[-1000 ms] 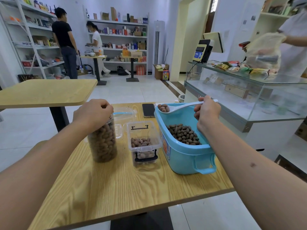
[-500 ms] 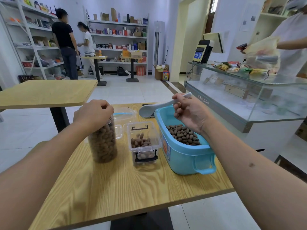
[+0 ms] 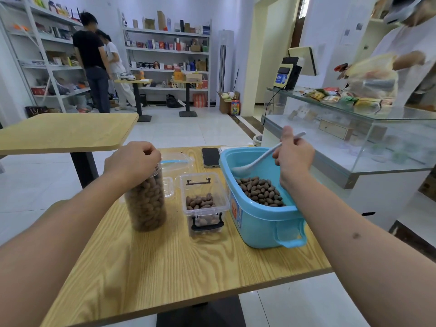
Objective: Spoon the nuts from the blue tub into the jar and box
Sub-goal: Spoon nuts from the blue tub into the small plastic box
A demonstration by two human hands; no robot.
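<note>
Here the nuts (image 3: 259, 191) lie heaped toward the near end of the blue tub (image 3: 262, 223), which stands on the right of the worktop (image 3: 165, 267). We hold a white spoon (image 3: 254, 161) in our right hand (image 3: 293, 156), its fingers curled round the handle and pinching it, the bowl dipped inside the tub just above the heap at the far end. The bowl looks empty, so we judge we are at the scooping step. The next move calls for driving the bowl down and under the nuts, then lifting it level and carrying it left over the tub wall without spilling.

The box (image 3: 204, 201) stands just beside the tub, open and only partly filled; the jar (image 3: 146, 204) stands left of it and looks nearly full, so the box is probably the better target. Our left hand (image 3: 133, 161) rests on top of the jar, fingers curled round its mouth to steady it, forearm reaching in from the lower left. The right forearm comes in from the lower right, wrist bent over the tub.

Behind the box lie a clear lid (image 3: 175, 161) and a phone (image 3: 210, 157).
</note>
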